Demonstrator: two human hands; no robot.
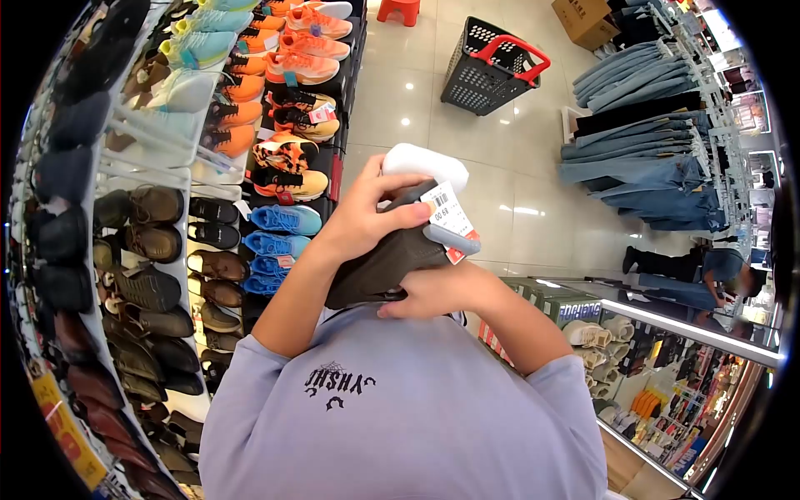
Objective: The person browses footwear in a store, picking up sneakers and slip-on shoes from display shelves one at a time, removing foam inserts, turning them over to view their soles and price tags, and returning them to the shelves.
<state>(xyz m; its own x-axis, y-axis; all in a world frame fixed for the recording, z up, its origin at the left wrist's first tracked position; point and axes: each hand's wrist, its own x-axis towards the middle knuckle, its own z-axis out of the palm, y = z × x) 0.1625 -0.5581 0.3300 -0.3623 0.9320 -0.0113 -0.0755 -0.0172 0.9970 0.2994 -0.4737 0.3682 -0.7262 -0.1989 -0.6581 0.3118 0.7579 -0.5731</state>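
A dark brown shoe [367,271] is held up close in front of my chest. My left hand [375,212] is closed around its upper end, with the thumb pressing a white price tag [450,212] that reads 89.00. Past those fingers sticks out a smooth, rounded white piece [427,167]; whether it belongs to the shoe I cannot tell. A short grey strip [452,239] lies across the tag's lower part. My right hand [433,292] grips the shoe's near side by its opening, thumb toward my shirt and some fingertips hidden.
Shelves of shoes run along the left, with orange sneakers [304,67] and blue sneakers [279,244]. A black shopping basket [475,79] with a red handle stands on the tiled floor ahead. Jeans [642,167] hang at the right, near another person [721,271] and a mirror [658,383].
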